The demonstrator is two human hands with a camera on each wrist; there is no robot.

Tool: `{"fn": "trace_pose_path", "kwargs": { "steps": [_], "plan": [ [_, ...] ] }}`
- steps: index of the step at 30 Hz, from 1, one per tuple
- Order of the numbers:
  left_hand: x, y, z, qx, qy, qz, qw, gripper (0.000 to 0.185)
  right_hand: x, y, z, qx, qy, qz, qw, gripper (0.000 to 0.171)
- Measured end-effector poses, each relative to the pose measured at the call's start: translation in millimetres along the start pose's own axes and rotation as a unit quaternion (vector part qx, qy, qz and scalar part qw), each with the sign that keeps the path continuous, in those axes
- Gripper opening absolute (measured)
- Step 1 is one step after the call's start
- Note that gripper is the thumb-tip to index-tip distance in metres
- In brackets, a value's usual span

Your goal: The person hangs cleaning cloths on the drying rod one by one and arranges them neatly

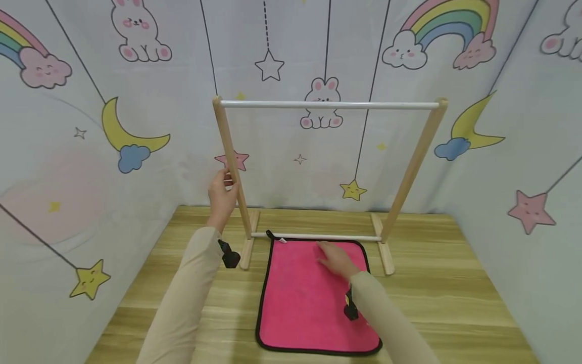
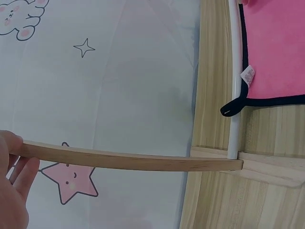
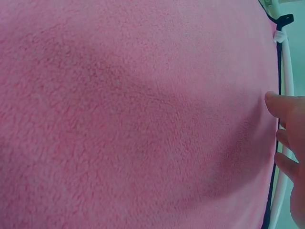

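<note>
A pink fleecy towel [image 1: 300,298] with black edging lies spread flat on the table. Its black hanging loop [image 2: 231,108] and a small white tag [image 2: 248,75] are at the far left corner, by the lower white bar of a wooden rack. My left hand [image 1: 222,201] grips the rack's left wooden post [image 2: 128,160] partway up, thumb and fingers on either side of it. Over the towel's far part, my right hand [image 1: 337,260] has its fingers loosely extended, with nothing held. In the right wrist view, its fingertips [image 3: 272,100] are at the towel; whether they press it is unclear.
The rack's upper white bar [image 1: 327,105] spans its two posts, and its feet [image 1: 383,247] stand on the wood-grain table [image 1: 436,303]. White cloth walls [image 1: 282,177] printed with rabbits, stars and rainbows enclose the back and sides.
</note>
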State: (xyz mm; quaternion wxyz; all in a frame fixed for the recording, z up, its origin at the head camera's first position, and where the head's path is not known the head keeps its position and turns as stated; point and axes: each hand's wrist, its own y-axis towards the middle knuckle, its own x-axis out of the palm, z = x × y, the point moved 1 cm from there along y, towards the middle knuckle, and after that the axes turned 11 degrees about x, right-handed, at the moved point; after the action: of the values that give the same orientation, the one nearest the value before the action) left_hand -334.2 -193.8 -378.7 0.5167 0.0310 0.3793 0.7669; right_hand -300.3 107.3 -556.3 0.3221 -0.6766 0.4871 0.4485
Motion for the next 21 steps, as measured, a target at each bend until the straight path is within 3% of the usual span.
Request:
{"fn": "trace_pose_path", "kwargs": {
  "steps": [14, 21],
  "plan": [
    [1.7, -0.2, -0.4, 0.002, -0.002, 0.000, 1.0000, 0.036, 7.8, -2.5, -2.0, 0.014, 0.039, 0.023, 0.999, 0.034],
    [0.7, -0.8, -3.2, 0.009, 0.005, 0.004, 0.9999, 0.035, 8.8, -3.7, -2.9, -0.024, 0.053, 0.057, 0.997, 0.012]
  ]
}}
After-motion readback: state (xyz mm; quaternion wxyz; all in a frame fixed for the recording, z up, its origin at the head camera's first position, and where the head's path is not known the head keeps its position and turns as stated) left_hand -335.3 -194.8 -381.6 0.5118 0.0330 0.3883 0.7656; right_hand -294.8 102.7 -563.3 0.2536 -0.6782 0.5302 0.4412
